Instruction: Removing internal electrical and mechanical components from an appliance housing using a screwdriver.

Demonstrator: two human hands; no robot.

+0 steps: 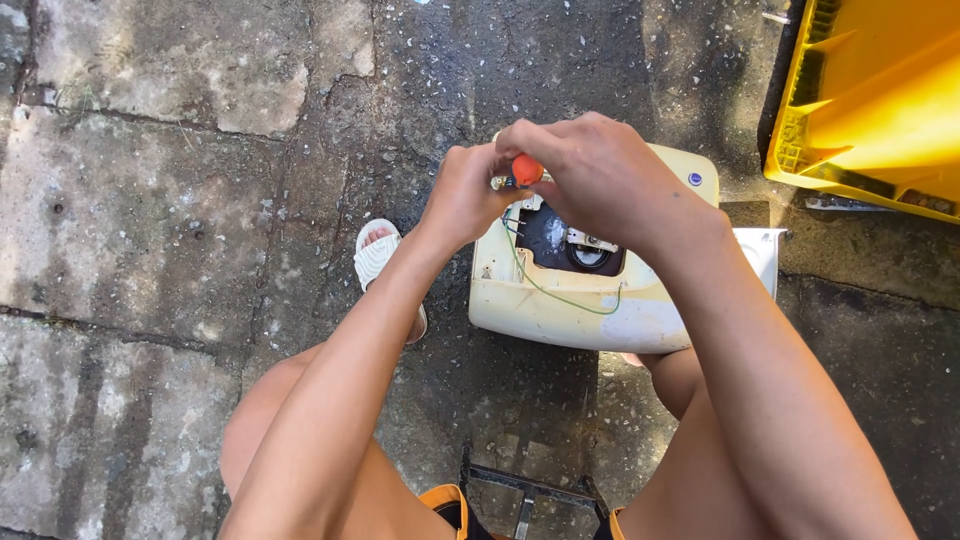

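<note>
Right hand [600, 175] grips the orange-handled screwdriver [524, 171], left hand [465, 195] pinching its shaft, at 12 o'clock of the cream appliance housing [560, 305]; unscrewing step; next needs steady downward pressure.

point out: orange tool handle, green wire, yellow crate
orange tool handle [527, 169], head view, on the rounded orange end between the hands.
green wire [545, 288], head view, on the loop across the cream casing.
yellow crate [880, 110], head view, on its slanted side wall.
</note>
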